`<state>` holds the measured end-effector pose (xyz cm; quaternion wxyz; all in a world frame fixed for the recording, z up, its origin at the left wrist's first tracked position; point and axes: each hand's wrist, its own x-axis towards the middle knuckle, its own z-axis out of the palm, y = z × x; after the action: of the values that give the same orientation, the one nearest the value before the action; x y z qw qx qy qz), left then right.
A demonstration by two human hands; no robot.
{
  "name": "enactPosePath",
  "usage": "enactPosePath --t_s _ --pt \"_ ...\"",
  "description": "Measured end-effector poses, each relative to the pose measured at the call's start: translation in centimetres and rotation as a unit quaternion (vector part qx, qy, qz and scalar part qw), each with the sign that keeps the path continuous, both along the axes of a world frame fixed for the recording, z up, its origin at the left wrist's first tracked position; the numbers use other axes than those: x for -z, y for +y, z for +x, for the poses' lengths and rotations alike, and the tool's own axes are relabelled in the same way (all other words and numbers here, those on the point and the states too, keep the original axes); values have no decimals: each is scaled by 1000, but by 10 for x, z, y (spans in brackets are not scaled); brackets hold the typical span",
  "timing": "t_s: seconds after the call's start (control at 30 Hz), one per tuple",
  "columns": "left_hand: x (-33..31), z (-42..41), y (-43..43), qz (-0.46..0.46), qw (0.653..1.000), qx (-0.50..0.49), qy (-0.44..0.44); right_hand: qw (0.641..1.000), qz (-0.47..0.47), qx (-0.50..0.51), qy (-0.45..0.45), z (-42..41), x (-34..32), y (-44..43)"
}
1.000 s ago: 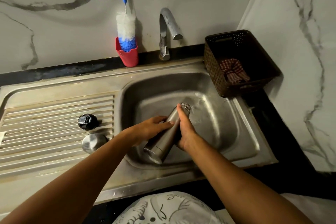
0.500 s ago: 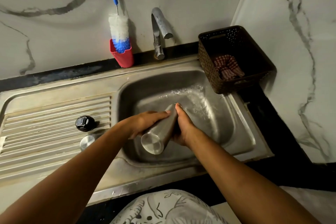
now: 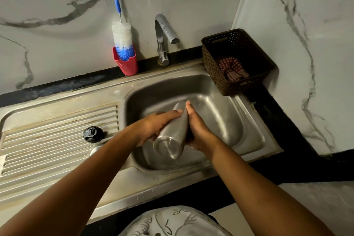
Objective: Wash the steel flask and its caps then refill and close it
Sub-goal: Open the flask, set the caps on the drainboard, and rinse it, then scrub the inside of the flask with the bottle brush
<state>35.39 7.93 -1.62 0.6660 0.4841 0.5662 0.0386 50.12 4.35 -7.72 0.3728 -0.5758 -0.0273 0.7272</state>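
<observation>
Both hands on the steel flask [image 3: 172, 136], held over the sink basin [image 3: 239, 120]. The flask is tilted, base toward me and mouth pointing away and down past my fingertips. My left hand [image 3: 153, 128] grips the flask body from its left, fingers curled under it, thumb flat along the top. My right hand [image 3: 197, 132] clasps the other side, thumb straight along the neck, the other fingers tucked under the flask (hidden, so I can't tell how they lie). The two thumb tips sit near each other at the neck end.

Left of my left fingers, on the ribbed drainboard [image 3: 47, 149], is the black cap [image 3: 92, 134]. Just nearer me is the steel cap [image 3: 95, 150], mostly covered by my left forearm.

Beyond my fingertips, at the wall, is the tap [image 3: 162, 32]; I see no water stream. Far left of it, a bottle brush [image 3: 122, 38] stands in a red cup [image 3: 126, 65]. Beyond and right of my right hand, a brown basket [image 3: 210, 67] holds a checked cloth [image 3: 231, 69].
</observation>
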Motion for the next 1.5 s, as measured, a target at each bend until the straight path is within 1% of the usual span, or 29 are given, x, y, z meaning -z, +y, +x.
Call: enactPosePath --t_s 0.1,0.13,0.2,0.27,0.3,0.33,0.4,0.43,0.53,0.6,0.7,0.8,0.83,0.93,0.97,1.03,1.1,1.2,1.23,1.27,1.3,1.33,1.37,1.4,1.43,1.5 --pt "3 -12 -7 -31 999 -20 -10 999 -6 -23 -21 -11 -6 -4" --pt "5 -15 -10 -30 999 -25 -19 999 -5 -25 -34 -15 -5 -5" --pt "6 -25 -12 -2 999 -24 -29 997 4 -10 -75 -23 -4 -1" --pt "7 -38 -12 2 999 -29 -36 996 -3 -17 -92 -33 -8 3" --pt "6 -44 -12 -5 999 -30 -37 993 -6 -27 -112 -38 -9 4" --pt "8 -49 -11 -4 999 -29 -36 987 10 -41 -153 -42 -12 6" --pt "6 -61 -8 27 999 -2 -34 960 90 -78 -252 -51 -24 10" --pt "3 -67 -7 48 998 16 -36 945 137 -91 -283 -55 -33 11" --pt "-6 -87 1 108 991 22 -72 896 255 -140 -335 -66 -61 16" --pt "-14 -99 13 174 979 1 -107 851 308 -194 -378 -72 -79 26" --pt "-28 -112 34 286 950 -47 -120 756 359 -304 -455 -84 -109 46" --pt "-37 -122 54 322 932 -93 -135 675 391 -362 -510 -96 -145 71" --pt "-38 -125 62 326 929 -105 -140 634 401 -376 -544 -99 -156 82" --pt "-40 -132 83 342 917 -150 -138 471 454 -383 -652 -106 -184 120" --pt "-40 -132 89 349 912 -168 -134 416 474 -385 -674 -107 -195 133" --pt "-42 -132 103 356 902 -206 -131 317 501 -413 -691 -113 -217 161" --pt "-40 -132 117 354 894 -242 -133 238 508 -451 -694 -120 -233 190" --pt "-38 -134 133 351 881 -285 -140 160 497 -480 -705 -128 -247 229" --pt "-37 -134 137 352 878 -293 -139 121 491 -481 -716 -128 -247 241" --pt "-37 -134 141 354 876 -296 -137 70 479 -479 -732 -128 -247 252" --pt "-36 -134 144 356 876 -298 -134 13 456 -474 -753 -128 -247 261" --pt "-36 -134 147 357 875 -300 -133 -35 424 -475 -770 -129 -247 267" --pt "-36 -134 150 358 873 -302 -132 -65 384 -486 -783 -130 -246 271" --pt "-35 -133 153 360 872 -305 -132 -79 345 -501 -790 -130 -245 274" --pt "-35 -133 155 360 871 -309 -131 -83 314 -511 -796 -131 -243 277" --pt "-34 -132 159 360 867 -318 -130 -78 274 -520 -805 -132 -239 279"
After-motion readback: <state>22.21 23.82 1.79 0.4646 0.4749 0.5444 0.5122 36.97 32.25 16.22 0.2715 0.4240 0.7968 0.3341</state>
